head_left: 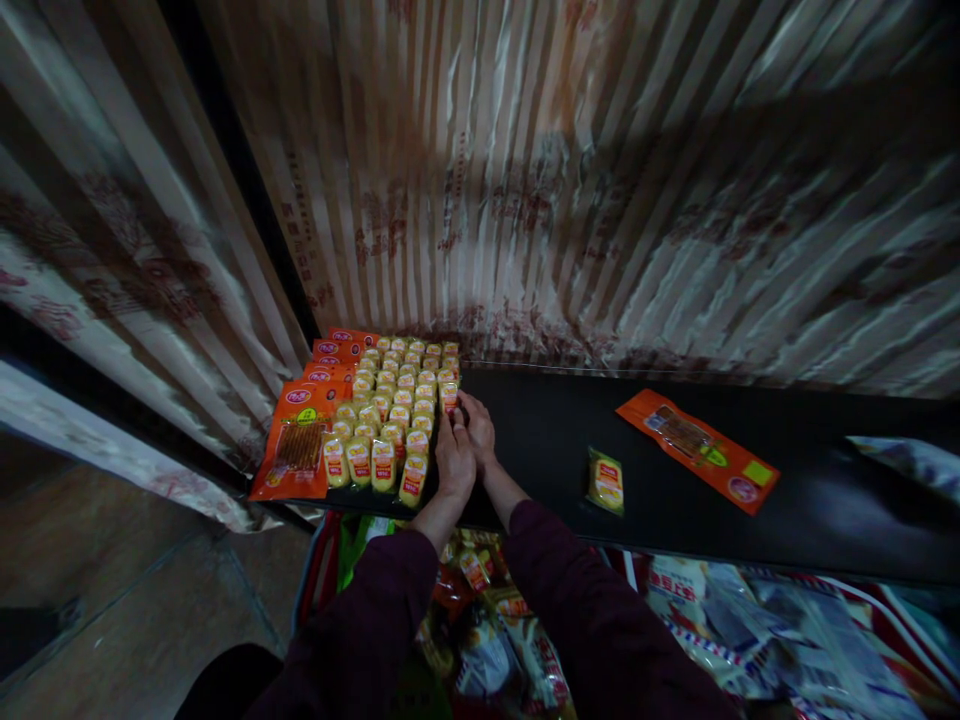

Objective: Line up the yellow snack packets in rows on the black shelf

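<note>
My left hand (456,462) and my right hand (480,428) are close together over the black shelf, at the right side of a block of small wrapped yellow cakes (383,464). The fingers of both hands close in on one wrapped cake (448,393) in the rightmost row, the left from the near end and the right from its right side. The fingertips are partly hidden. Several rows of these cakes stand tightly lined up on the shelf. Left of them, orange snack packets (298,440) lie overlapping in a column.
On the black shelf (536,425) to the right lie a single wrapped cake (606,481) and an orange packet (697,448). A shiny bag (911,465) sits farther right. Baskets of bagged snacks (780,620) stand below the front edge. Wrinkled printed sheeting (525,200) covers the back.
</note>
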Motion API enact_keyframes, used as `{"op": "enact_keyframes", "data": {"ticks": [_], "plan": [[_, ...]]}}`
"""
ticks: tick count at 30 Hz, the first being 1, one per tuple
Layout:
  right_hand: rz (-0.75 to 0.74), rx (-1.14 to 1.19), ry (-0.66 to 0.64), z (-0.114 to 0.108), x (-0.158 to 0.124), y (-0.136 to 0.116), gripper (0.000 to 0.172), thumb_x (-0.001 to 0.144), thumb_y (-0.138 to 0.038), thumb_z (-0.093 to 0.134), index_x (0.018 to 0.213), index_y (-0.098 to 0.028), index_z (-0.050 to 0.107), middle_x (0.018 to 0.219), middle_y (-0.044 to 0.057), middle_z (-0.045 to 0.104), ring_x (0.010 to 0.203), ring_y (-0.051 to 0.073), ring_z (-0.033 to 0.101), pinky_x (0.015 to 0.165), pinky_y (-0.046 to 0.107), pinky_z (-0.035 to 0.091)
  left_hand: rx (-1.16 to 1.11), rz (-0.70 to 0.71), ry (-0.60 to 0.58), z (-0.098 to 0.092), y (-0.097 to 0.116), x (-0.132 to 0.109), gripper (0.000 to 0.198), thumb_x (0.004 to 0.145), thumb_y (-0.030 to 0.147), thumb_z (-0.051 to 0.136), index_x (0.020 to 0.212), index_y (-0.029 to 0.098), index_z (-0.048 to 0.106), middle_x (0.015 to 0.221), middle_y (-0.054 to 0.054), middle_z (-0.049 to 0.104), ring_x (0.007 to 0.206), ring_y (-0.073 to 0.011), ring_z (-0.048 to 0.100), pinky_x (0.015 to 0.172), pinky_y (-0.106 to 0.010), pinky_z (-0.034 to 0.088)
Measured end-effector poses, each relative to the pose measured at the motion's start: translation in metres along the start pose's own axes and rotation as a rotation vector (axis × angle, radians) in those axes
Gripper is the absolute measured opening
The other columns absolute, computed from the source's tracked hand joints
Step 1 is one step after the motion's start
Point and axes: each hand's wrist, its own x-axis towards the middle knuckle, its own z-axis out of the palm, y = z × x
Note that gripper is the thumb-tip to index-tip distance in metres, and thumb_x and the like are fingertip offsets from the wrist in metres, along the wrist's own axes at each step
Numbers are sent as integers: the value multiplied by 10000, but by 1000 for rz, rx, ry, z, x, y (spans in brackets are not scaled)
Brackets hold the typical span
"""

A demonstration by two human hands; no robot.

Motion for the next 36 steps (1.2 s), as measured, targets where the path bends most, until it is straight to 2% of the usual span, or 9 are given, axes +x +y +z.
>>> {"op": "enact_keyframes", "data": {"ticks": [5,13,18,22,36], "plan": [[19,11,-17,1,0,-1,430,848,-270,409,1249,-194,545,1201,93,580,1077,204,542,967,368,446,-19,15,30,2,-8,7,463,904,336,316,1278,132,496,1329,-127,528,1251,-196,469,1053,-330,352],[-7,-53,-5,1,-2,-1,431,845,-247,420,1258,-229,543,1258,78,553,1147,218,489,1002,398,412,14,28,35,1,-8,16,473,901,318,314,1279,101,497,1344,-150,507,1262,-199,454,1079,-326,314],[-37,-43,-46,1,-3,1,482,823,-246,432,1298,-188,494,1306,94,531,1197,224,465,1027,409,390,2,49,57,9,-16,22,480,901,315,309,1284,90,492,1333,-168,512,1271,-217,445,1081,-354,318],[-66,-13,-62,1,-2,1,514,806,-237,433,1319,-216,461,1298,65,550,1175,213,498,1027,412,393,-3,68,86,17,-23,27,447,890,289,341,1279,149,510,1317,-143,536,1280,-227,435,1092,-377,304],[-42,-48,-35,3,-6,8,498,819,-233,411,1312,-207,472,1328,78,523,1259,215,432,1036,415,389,85,48,84,11,-17,15,466,870,280,344,1254,74,509,1359,-175,484,1303,-218,405,1114,-357,262]]}}
